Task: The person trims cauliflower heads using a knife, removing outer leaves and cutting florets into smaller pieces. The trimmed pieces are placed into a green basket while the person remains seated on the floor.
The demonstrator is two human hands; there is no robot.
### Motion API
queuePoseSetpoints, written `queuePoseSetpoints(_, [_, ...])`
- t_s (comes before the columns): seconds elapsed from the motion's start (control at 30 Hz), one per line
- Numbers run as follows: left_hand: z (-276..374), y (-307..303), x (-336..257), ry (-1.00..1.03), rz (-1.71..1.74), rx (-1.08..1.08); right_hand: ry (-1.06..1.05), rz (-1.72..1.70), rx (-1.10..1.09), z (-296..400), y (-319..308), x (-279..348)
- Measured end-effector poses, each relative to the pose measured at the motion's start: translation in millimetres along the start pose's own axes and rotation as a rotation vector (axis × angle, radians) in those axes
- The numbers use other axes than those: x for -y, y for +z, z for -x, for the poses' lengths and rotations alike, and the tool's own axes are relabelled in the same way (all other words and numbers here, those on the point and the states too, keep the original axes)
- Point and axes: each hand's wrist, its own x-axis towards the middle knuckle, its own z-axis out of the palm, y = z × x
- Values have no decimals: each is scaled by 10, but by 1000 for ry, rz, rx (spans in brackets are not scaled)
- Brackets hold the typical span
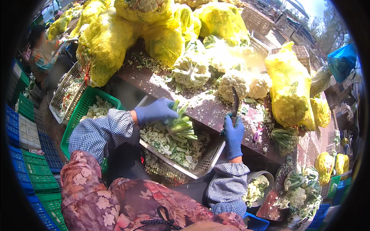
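Note:
In a blue knit glove, my left hand (156, 112) grips a cut cauliflower stalk with green leaf stems (182, 127). The stalk hangs over a light plastic crate (199, 171) filled with florets and trimmings (170, 147). My right hand (233, 132), gloved too, is closed around the handle of a curved knife (236, 101), its blade pointing up and away from me. Beyond the blade tip, a cauliflower head (231, 83) rests on the dark red tabletop (199, 111). Another cauliflower head (192, 72), its cut stems showing, lies farther left.
Yellow mesh sacks of cauliflower (109, 43) stand along the table's far side, with another sack (289, 89) at right. A green crate (68, 135) of florets sits at my left, a metal bucket (267, 184) at my right. A co-worker (43, 57) sits at far left.

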Motion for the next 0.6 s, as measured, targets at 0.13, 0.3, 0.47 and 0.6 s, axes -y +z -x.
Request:
queuePoseSetpoints(0.13, [-1282, 26, -1517, 202, 506, -35, 32, -131, -195, -3, -333, 196])
queuePoseSetpoints(0.3, [-2284, -127, -2315, 500, 229, -595, -25, -91, -206, -57, -303, 150])
queuePoseSetpoints(0.47, [-2032, -343, -519, 317, 85, -856, 70, -62, -84, 117, -424, 301])
queuePoseSetpoints(0.6, [-1729, -514, 386, -95, 157, -732, 72, -20, 17, 139, -246, 262])
